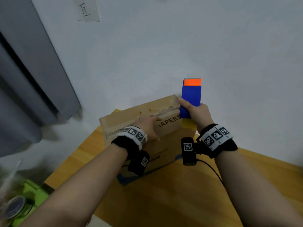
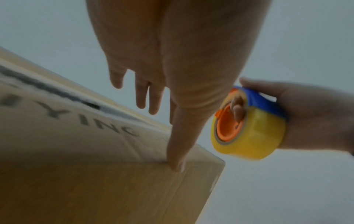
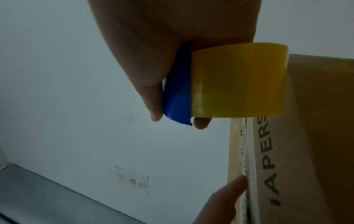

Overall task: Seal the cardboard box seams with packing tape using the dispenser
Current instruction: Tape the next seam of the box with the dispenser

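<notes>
A brown cardboard box (image 1: pixel 168 126) with black lettering stands on a wooden table (image 1: pixel 172 194). Old tape runs along its top seam (image 1: pixel 164 112). My left hand (image 1: pixel 147 126) lies flat on the box top, fingers straight, thumb (image 2: pixel 178 151) pressing the front edge of the box (image 2: pixel 95 181). My right hand (image 1: pixel 195 110) grips a blue and orange tape dispenser (image 1: pixel 191 95) at the box's right end. The dispenser (image 2: pixel 249 124) carries a yellowish tape roll (image 3: pixel 239 81), which sits against the box (image 3: pixel 316 121). My left fingertips (image 3: pixel 229 194) touch the seam.
A white wall (image 1: pixel 180 46) rises right behind the box, with a paper note (image 1: pixel 88 9) stuck on it. A grey cabinet (image 1: pixel 24 79) stands at the left. Below the table's left edge lie a green surface (image 1: pixel 31 185) and a round tin (image 1: pixel 14 207).
</notes>
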